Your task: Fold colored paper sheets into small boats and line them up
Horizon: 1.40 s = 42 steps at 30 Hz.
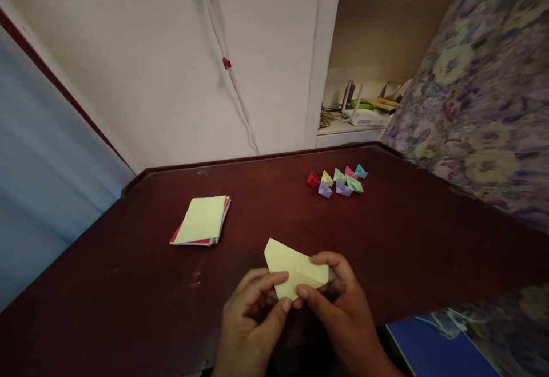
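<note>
Both my hands pinch a pale yellow sheet of paper [294, 267], partly folded, just above the dark red-brown table [128, 285] near its front edge. My left hand [253, 320] grips the paper's lower left edge with thumb and fingers closed. My right hand [338, 308] holds the right side, fingers curled over a fold. A stack of coloured square papers [201, 221] with a yellow sheet on top lies to the left and further back. Several small folded paper shapes [338, 181] in red, yellow, green, purple and pink sit in a cluster at the back right.
A cream wall [171, 68] with a white cable [234, 79] stands behind the table. A flowered cloth [484, 96] hangs at the right. A shelf with a white router [364, 115] shows beyond. A blue thing [433, 351] lies low right.
</note>
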### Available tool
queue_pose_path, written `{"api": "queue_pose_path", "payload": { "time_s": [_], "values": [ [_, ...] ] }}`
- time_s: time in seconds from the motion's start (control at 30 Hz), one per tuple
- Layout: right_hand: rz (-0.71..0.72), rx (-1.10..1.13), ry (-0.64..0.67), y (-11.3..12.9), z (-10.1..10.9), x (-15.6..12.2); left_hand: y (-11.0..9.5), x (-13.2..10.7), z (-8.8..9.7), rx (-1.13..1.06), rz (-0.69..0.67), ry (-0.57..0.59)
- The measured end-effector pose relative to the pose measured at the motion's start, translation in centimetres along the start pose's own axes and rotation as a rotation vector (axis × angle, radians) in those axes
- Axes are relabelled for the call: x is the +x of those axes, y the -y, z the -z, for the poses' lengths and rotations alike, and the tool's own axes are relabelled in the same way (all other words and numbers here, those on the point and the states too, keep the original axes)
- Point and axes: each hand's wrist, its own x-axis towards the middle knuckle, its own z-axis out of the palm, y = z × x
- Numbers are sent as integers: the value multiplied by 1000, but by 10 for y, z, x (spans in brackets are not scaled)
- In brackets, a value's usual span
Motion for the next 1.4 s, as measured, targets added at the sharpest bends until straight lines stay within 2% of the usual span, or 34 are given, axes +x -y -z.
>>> {"api": "queue_pose_path", "payload": {
  "time_s": [0.1, 0.2, 0.33, 0.5, 0.6, 0.8, 1.0, 1.13, 1.4],
  "values": [
    [35, 34, -20, -1, -1, 0, 2, 0, 0, -45, 25, -39],
    [48, 56, 2, -2, 0, 1, 4, -1, -3, -187, 109, -67],
    [100, -46, -21, -3, 6, 3, 6, -1, -5, -307, 122, -68],
    [344, -298, -7, 2, 16, 5, 6, -3, -5, -312, 127, -71],
    [451, -361, 14, 6, 18, 5, 7, -3, -5, -308, 124, -68],
    [488, -429, -3, 12, 14, 7, 9, -3, -4, -307, 121, -28],
    [600, -434, -24, 12, 12, 4, 12, -2, -4, -322, 112, -16],
    [556, -427, -2, 14, 13, 3, 13, -4, -4, -315, 114, -18],
    [229, -316, 117, 23, 21, 13, 15, -7, -3, -266, 80, -40]
  ]
}}
